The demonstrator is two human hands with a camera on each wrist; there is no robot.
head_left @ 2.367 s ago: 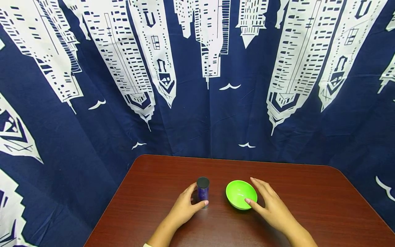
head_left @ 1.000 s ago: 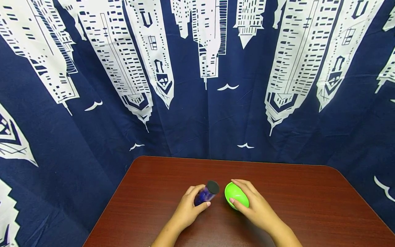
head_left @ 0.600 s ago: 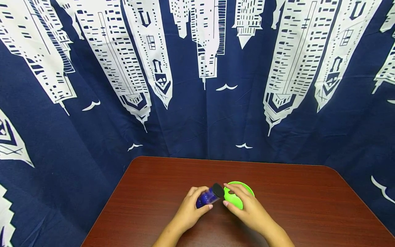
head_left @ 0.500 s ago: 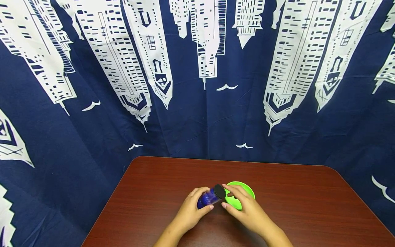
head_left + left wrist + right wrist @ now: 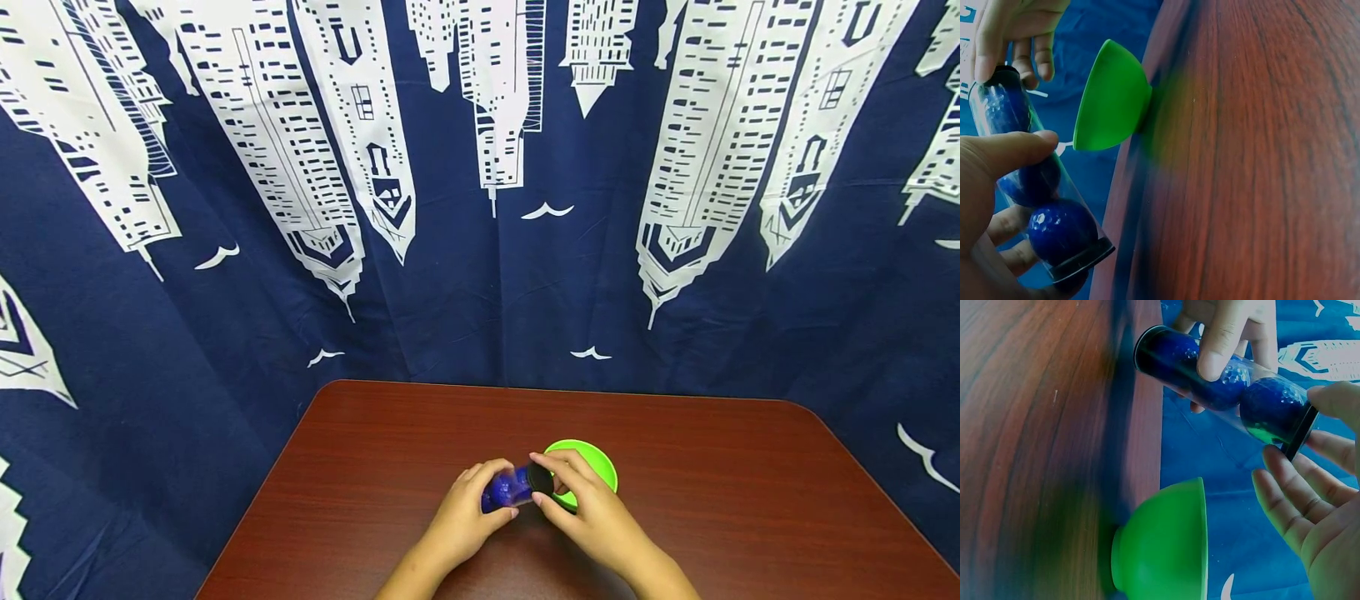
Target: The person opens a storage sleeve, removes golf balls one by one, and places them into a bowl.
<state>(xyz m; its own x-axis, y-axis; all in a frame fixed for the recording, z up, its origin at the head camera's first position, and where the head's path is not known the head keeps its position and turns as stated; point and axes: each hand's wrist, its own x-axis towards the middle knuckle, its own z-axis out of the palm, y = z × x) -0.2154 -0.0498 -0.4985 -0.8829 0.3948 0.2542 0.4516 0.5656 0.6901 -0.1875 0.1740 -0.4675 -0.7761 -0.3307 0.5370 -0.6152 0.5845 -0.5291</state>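
A person's left hand point(image 5: 465, 512) holds a clear tube point(image 5: 512, 487) above the counter point(image 5: 420, 433), midway between its left and right edges and well apart from its far edge. The left fingers are wrapped round the tube, the thumb lying along its side in the left wrist view. Dimpled blue balls point(image 5: 1062, 230) sit in a row inside it. The tube is tilted, its right end higher than its left, and it is clear of the surface below.

At the higher end, the right hand point(image 5: 600, 515) pinches the black cap point(image 5: 541, 480) between thumb and fingertips; its other fingers are apart and lightly bent in the right wrist view. A second black cap point(image 5: 1085, 260) closes the lower end.

A green bowl point(image 5: 600, 465) stands upright on the counter just beyond the right hand, which hides part of it in the head view. It is nearer the middle of the counter than either far corner. Behind the far edge hangs a dark blue cloth point(image 5: 450, 317) printed with white upside-down buildings point(image 5: 697, 125) and small bird shapes point(image 5: 547, 211).
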